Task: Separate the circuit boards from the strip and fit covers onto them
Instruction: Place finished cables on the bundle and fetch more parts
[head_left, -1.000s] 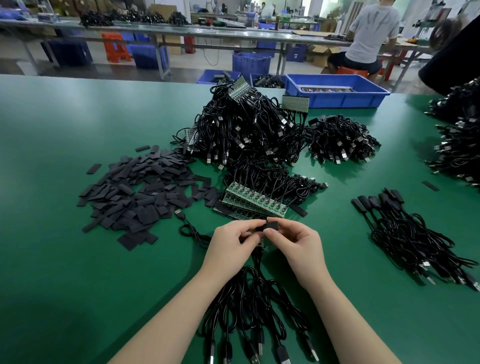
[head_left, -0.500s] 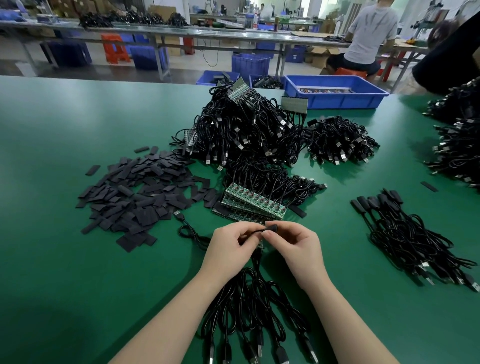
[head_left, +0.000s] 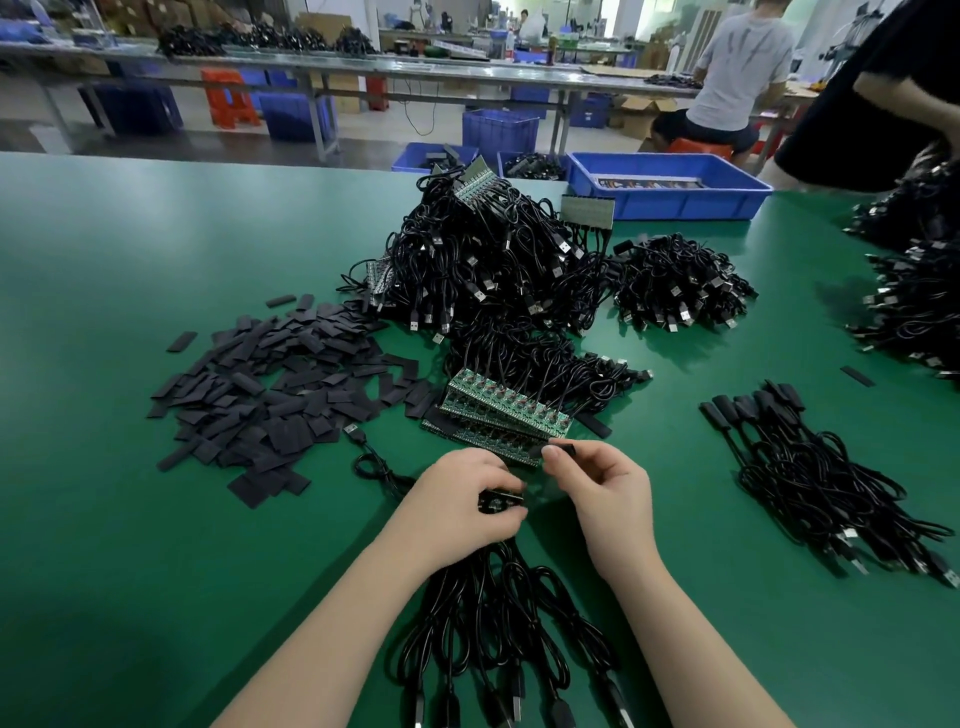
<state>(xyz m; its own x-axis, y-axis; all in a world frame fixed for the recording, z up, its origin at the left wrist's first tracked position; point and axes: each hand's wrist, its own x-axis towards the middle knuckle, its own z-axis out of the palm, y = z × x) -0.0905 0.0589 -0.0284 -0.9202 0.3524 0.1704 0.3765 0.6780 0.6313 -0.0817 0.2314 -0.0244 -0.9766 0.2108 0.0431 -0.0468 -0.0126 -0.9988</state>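
Note:
My left hand (head_left: 460, 506) pinches a small circuit board (head_left: 500, 500) with black cables trailing from it toward me. To its right and slightly higher, my right hand (head_left: 602, 491) holds a black cover (head_left: 563, 447) between thumb and forefinger. The two hands are a short gap apart. Just beyond them lies a strip of green circuit boards (head_left: 506, 408) with cables attached. A heap of flat black covers (head_left: 270, 395) spreads on the table to the left.
A big pile of cabled boards (head_left: 488, 265) rises in the middle, with a smaller cable pile (head_left: 680, 283) to its right. Covered cables (head_left: 810, 467) lie at right. A blue tray (head_left: 670, 184) sits at the far edge. People work behind.
My hands were joined on one piece; now they have parted. The left hand dropped lower with the board, and the right hand keeps the black cover higher up.

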